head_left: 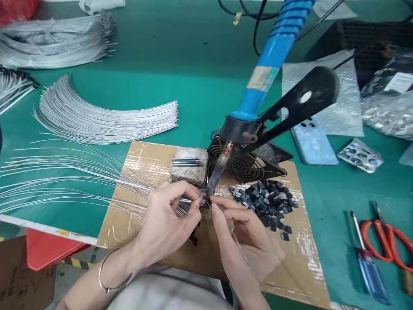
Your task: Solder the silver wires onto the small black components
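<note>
My left hand (171, 215) pinches a thin white wire, whose end is hidden between thumb and forefinger. More white wires (135, 185) run in from the left and pass behind this hand. Facing it, my right hand (245, 232) is closed on a thin strand of solder wire (240, 247), which trails across the palm. Both sets of fingertips meet just under the tip of a soldering iron (220, 169). The iron has a blue handle and points down, held in a black bracket (297, 101). Whatever sits at the tip is too small to make out.
Cardboard (290, 267) lies under the work, with a pile of small black pieces (269, 202) at right. A fan (245, 161) and a wrapped block (189, 165) stand behind. A wire bundle (109, 118), phone (314, 142), screwdriver (369, 267) and orange-handled cutters (383, 237) lie around.
</note>
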{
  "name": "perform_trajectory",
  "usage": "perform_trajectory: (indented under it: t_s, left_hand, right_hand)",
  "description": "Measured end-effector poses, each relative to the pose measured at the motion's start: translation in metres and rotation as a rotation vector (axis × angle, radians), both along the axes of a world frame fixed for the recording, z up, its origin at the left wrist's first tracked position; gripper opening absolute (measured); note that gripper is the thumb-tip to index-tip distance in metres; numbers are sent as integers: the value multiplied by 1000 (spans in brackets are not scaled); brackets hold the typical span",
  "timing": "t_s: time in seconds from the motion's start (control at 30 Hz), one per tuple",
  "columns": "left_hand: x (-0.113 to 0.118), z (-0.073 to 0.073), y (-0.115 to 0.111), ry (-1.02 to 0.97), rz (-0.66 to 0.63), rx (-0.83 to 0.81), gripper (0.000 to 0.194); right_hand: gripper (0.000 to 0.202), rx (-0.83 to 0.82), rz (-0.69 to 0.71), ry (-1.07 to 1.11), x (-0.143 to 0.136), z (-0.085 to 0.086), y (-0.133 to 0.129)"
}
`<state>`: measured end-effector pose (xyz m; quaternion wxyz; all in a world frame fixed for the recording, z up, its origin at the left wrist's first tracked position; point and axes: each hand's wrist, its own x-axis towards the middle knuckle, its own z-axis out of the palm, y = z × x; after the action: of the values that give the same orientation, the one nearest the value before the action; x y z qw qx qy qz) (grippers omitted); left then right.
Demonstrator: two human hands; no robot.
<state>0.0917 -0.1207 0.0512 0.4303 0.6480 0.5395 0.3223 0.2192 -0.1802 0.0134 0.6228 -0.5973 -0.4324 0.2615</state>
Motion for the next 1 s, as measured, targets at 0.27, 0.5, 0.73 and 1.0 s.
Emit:
perform_trajectory:
  t_s: [0.27,0.5,0.73,1.0]
  left_hand:
    - [2,1,3,-33,25,-70,13]
    - [3,3,5,-56,38,-86,13]
    - [2,3,4,-39,28,-105,13]
    - [2,0,3,-28,26,-100,13]
  right_hand:
    - [15,-32,-5,-24,2,-1,0]
    - [17,-27,-6,-23,1,1,0]
    - [17,-28,-7,-6,0,-1,2]
    - [16,-26,-26,4,-1,-1,1]
